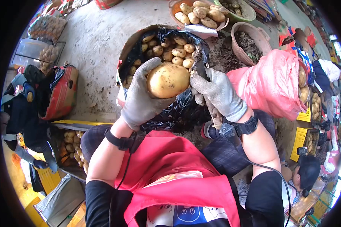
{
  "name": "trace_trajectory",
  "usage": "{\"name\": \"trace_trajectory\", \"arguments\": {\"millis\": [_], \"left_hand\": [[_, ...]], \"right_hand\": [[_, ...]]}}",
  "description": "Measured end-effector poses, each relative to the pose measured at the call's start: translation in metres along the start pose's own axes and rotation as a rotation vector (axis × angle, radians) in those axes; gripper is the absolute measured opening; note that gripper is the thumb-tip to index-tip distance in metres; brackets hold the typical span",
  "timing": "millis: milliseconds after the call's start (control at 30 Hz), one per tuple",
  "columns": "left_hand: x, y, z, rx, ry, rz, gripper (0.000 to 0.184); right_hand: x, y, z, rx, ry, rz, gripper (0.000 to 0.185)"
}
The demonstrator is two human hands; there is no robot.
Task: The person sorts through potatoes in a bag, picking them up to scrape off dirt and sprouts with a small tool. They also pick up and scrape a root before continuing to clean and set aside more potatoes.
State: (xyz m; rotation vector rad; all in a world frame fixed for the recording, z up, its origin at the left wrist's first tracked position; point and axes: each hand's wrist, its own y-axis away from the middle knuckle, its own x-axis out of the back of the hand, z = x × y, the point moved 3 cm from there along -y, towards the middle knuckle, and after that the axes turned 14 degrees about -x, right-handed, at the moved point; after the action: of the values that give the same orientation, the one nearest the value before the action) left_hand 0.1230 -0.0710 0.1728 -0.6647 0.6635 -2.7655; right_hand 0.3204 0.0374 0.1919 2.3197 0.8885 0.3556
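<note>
My left hand [140, 90], in a grey glove, holds a large yellow potato [168, 80] over a box lined with black plastic [201, 41]. Smaller potatoes [178, 52] lie inside that box. My right hand [216, 89], gloved too, is closed around a long, dirt-covered tool or strip [215, 113] whose exact kind I cannot make out. Its thumb and fingertips are at the right side of the large potato.
A basin of large potatoes [171, 7] stands at the top, with a pink tub of soil [237, 49] beside it. A pink sack [269, 83] sits on the right. Potatoes fill a crate [64, 166] at lower left. Other people [30, 113] work at both sides.
</note>
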Motion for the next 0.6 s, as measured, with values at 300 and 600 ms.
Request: {"name": "trace_trajectory", "arguments": {"millis": [300,600], "left_hand": [[0.004,-0.008,-0.004,0.183,0.632,0.193,0.106],[0.06,-0.005,0.026,0.175,1.022,0.371,0.092]], "right_hand": [[0.011,0.008,-0.014,0.055,-0.291,0.069,0.029],[0.024,-0.028,0.009,0.073,-0.185,-0.037,0.04]]}}
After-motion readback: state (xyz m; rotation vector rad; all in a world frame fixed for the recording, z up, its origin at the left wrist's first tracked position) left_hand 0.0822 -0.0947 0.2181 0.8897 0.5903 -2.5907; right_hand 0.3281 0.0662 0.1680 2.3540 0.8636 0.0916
